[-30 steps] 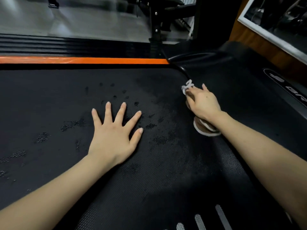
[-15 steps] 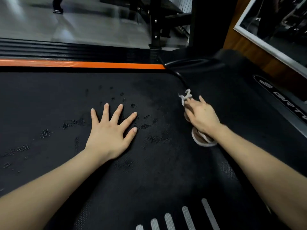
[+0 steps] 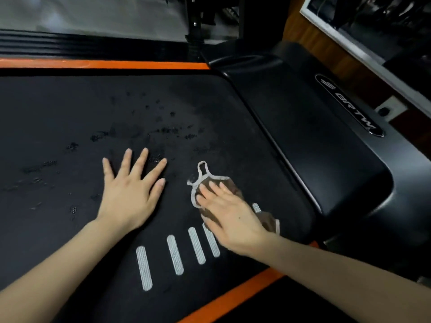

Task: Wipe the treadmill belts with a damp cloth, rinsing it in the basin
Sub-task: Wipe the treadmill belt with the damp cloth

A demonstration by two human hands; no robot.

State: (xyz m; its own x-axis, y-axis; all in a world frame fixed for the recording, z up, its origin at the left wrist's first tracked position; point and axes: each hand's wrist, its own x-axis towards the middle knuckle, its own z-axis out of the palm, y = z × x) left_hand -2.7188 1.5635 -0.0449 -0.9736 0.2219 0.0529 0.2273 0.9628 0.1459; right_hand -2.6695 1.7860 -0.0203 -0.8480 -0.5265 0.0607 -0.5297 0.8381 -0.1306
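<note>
my left hand (image 3: 130, 194): fingers splayed, flat on belt (image 3: 58, 108) | my right hand (image 3: 231, 220): fingers straight, close together, pressing brown cloth (image 3: 234, 186) flat beneath them | cloth's white loop (image 3: 203, 167) just past my right fingertips | wet spots (image 3: 163, 130) ahead of left fingertips

The black textured treadmill belt (image 3: 70, 113) lay flat, bordered by an orange strip (image 3: 105, 64) along its far edge. Dark wet spots (image 3: 163, 130) were scattered over its middle, and short white stripes (image 3: 175, 254) marked it nearer the person. A brown cloth (image 3: 267, 220) with pale edging lay on it, pressed under the flat right hand (image 3: 229, 220). Just beside that, the left hand (image 3: 130, 192) rested palm-down, fingers spread.
</note>
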